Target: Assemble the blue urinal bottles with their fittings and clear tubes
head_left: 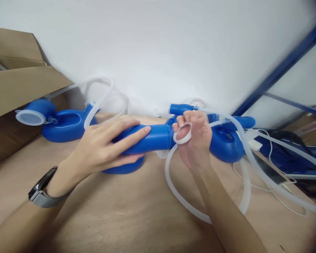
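My left hand (pixel 105 144) wraps round a blue plastic cylinder (pixel 158 138) with a rounded end, lying sideways in front of me. Below it shows part of a rounded blue body (pixel 127 168); whether the two are joined is hidden by the hand. My right hand (pixel 200 142), palm turned up and fingers curled, holds a whitish plastic ring (pixel 183 141) just beyond the cylinder's right end. A translucent hose (pixel 183 202) loops down from near that hand and passes behind the right forearm.
A blue handled urinal bottle (pixel 64 131) with a capped mouth stands left by a cardboard box (pixel 21 82). Another blue bottle (pixel 226 147) with hoses is at right. A phone (pixel 268 170), white cables and a power strip (pixel 254 142) lie along the wooden table's (pixel 116 218) right edge.
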Demonstrator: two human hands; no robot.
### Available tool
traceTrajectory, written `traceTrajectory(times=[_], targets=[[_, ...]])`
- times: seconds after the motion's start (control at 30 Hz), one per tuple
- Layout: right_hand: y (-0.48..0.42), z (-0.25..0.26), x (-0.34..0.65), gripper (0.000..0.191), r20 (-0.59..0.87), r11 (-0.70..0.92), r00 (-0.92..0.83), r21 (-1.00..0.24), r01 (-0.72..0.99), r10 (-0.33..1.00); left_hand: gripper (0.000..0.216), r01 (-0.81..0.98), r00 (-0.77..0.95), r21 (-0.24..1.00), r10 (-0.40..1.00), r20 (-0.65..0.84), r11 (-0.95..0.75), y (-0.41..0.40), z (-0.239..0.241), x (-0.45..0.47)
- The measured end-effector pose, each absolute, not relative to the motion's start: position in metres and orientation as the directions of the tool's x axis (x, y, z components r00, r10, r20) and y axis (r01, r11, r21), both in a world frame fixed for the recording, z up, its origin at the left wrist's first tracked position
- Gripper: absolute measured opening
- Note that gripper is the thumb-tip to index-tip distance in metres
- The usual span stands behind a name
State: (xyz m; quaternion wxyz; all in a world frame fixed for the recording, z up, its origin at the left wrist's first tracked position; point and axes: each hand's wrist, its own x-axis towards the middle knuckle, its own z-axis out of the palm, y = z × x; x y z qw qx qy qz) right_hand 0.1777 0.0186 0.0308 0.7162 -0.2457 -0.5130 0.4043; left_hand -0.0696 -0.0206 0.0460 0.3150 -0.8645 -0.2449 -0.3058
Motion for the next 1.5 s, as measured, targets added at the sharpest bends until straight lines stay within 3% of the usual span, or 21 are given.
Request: traceTrajectory(times=[0.1, 0.2, 0.37, 0.47, 0.67, 0.77, 0.93, 1.13, 1.5], targets=[[0.024, 0.026, 0.183, 0.061, 0.550, 0.617, 0.287, -0.737, -0.276, 0.784, 0.061, 0.563, 0.730, -0.395, 0.213, 0.649, -0.726, -0.024, 0.043, -0.064], [0.021, 0.021, 0.180, 0.054, 0.533, 0.601, 0.293, -0.762, -0.243, 0.794, 0.063, 0.560, 0.711, -0.360, 0.209, 0.672, -0.746, -0.028, 0.039, -0.057], [0.003, 0.022, 0.166, 0.056, 0.623, 0.632, 0.133, -0.723, -0.278, 0.771, 0.064, 0.633, 0.638, -0.318, 0.243, 0.731, -0.706, -0.028, 0.036, -0.054], [-0.002, 0.022, 0.164, 0.054, 0.667, 0.660, 0.047, -0.720, -0.217, 0.743, 0.063, 0.651, 0.630, -0.316, 0.260, 0.732, -0.690, -0.028, 0.037, -0.055], [-0.003, 0.022, 0.174, 0.019, 0.592, 0.555, -0.161, -0.801, -0.224, 0.790, 0.060, 0.688, 0.581, -0.283, 0.273, 0.767, -0.668, -0.029, 0.040, -0.055], [-0.002, 0.025, 0.179, 0.029, 0.607, 0.565, -0.227, -0.794, -0.227, 0.762, 0.061, 0.700, 0.570, -0.276, 0.282, 0.772, -0.659, -0.028, 0.040, -0.056], [0.004, 0.031, 0.192, 0.029, 0.645, 0.633, -0.337, -0.757, -0.163, 0.685, 0.061, 0.691, 0.577, -0.274, 0.283, 0.766, -0.669, -0.028, 0.039, -0.057], [0.006, 0.038, 0.210, 0.044, 0.547, 0.554, -0.509, -0.818, -0.155, 0.664, 0.062, 0.670, 0.586, -0.265, 0.275, 0.762, -0.693, -0.028, 0.041, -0.058], [0.012, 0.035, 0.214, 0.045, 0.578, 0.584, -0.502, -0.795, -0.165, 0.644, 0.058, 0.617, 0.613, -0.264, 0.243, 0.752, -0.741, -0.027, 0.044, -0.062]])
